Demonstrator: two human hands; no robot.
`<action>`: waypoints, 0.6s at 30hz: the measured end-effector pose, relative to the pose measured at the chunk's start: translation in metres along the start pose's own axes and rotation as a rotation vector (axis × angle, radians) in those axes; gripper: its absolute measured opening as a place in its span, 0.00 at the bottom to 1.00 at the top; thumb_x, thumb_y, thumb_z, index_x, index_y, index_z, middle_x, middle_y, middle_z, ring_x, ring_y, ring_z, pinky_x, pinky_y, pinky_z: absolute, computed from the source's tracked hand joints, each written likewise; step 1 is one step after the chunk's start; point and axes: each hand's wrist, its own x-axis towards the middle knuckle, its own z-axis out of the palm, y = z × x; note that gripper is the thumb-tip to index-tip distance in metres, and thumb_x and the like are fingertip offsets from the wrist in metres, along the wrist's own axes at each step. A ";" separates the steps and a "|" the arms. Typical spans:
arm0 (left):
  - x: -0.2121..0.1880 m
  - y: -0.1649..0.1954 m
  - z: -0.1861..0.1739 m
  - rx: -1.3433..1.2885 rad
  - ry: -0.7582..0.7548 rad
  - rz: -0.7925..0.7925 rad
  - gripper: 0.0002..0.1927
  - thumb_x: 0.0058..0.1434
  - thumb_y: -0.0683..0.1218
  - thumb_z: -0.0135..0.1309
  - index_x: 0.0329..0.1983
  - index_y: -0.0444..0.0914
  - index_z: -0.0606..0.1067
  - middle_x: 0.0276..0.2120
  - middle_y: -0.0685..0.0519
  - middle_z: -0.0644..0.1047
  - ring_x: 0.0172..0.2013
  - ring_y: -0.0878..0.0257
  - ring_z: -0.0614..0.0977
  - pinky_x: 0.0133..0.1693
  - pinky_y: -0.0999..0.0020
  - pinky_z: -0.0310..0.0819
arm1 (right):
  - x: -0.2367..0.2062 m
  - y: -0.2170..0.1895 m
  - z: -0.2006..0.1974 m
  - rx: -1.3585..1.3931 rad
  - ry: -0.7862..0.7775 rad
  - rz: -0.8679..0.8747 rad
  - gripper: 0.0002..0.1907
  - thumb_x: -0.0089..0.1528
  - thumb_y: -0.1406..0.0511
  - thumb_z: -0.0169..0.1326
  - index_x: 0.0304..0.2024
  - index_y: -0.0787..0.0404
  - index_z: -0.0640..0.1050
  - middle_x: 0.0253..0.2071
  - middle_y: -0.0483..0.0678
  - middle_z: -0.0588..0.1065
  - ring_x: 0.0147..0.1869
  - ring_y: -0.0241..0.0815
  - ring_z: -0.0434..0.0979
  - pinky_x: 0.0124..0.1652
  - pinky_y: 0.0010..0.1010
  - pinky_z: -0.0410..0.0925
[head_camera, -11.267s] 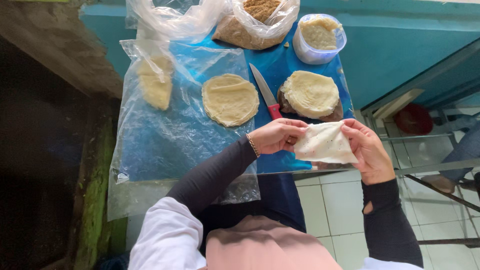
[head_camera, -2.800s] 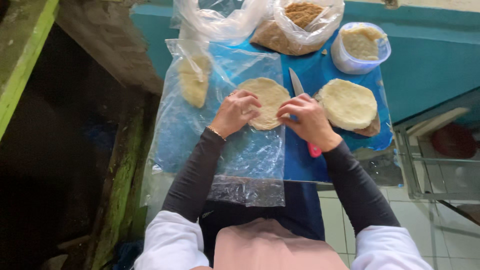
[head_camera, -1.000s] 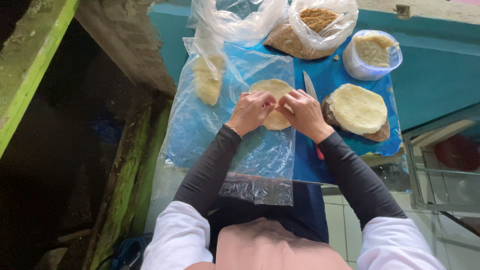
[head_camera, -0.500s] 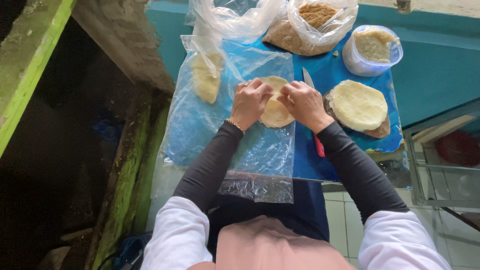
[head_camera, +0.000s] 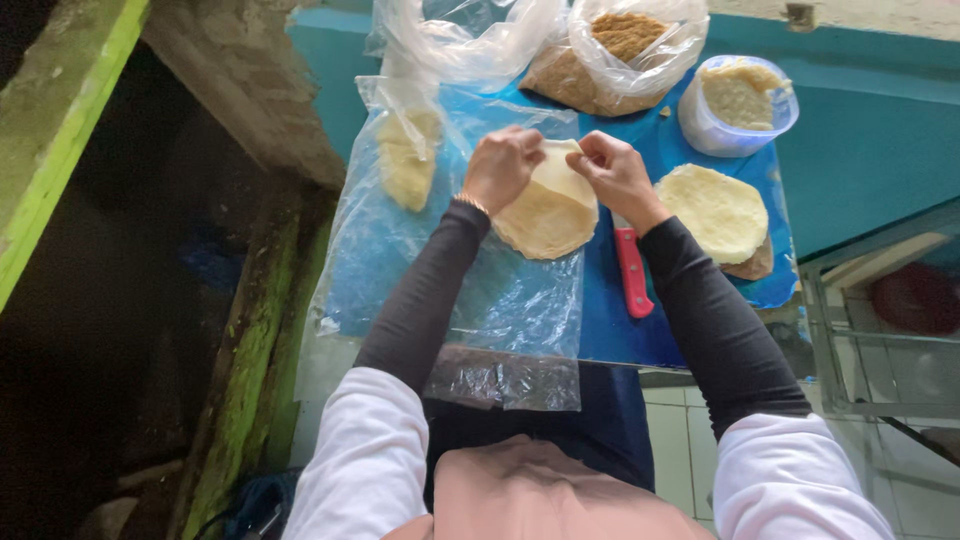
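A thin round pale wrapper (head_camera: 548, 210) lies on a clear plastic sheet (head_camera: 500, 300) over a blue board (head_camera: 620, 330). My left hand (head_camera: 503, 165) and my right hand (head_camera: 612, 172) both pinch its far edge and fold it over toward me. A knife with a red handle (head_camera: 632, 272) lies just right of the wrapper, under my right forearm. A stack of more round wrappers (head_camera: 714, 210) sits to the right of the knife.
A plastic bag of brown filling (head_camera: 620, 45) and a round tub of pale filling (head_camera: 738, 100) stand at the far edge. Pale folded pieces (head_camera: 408, 160) lie under plastic on the left. A mossy concrete ledge (head_camera: 240, 340) borders the left; a metal rack (head_camera: 880, 330) is at right.
Both hands have gone from pressing on the flat wrapper to gripping its far edge and lifting it over. The view has shifted slightly.
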 end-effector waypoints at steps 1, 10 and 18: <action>0.010 -0.004 0.003 -0.056 0.005 0.008 0.06 0.60 0.46 0.62 0.37 0.39 0.79 0.35 0.44 0.80 0.40 0.44 0.81 0.42 0.52 0.73 | 0.005 0.004 -0.002 0.093 -0.015 0.013 0.11 0.70 0.62 0.60 0.41 0.64 0.76 0.31 0.37 0.73 0.34 0.25 0.68 0.31 0.24 0.62; 0.075 0.016 -0.004 -0.227 0.074 0.176 0.07 0.60 0.41 0.64 0.39 0.36 0.79 0.35 0.44 0.82 0.36 0.49 0.84 0.38 0.58 0.78 | 0.026 -0.002 -0.041 0.301 0.077 0.062 0.07 0.69 0.64 0.60 0.43 0.61 0.78 0.31 0.39 0.76 0.29 0.25 0.70 0.29 0.21 0.63; 0.071 0.106 0.008 -0.693 -0.177 0.068 0.05 0.67 0.44 0.59 0.43 0.40 0.79 0.27 0.53 0.84 0.25 0.68 0.88 0.25 0.73 0.80 | -0.048 -0.031 -0.146 0.214 0.172 -0.012 0.13 0.65 0.72 0.67 0.46 0.60 0.76 0.37 0.38 0.73 0.36 0.26 0.71 0.34 0.19 0.64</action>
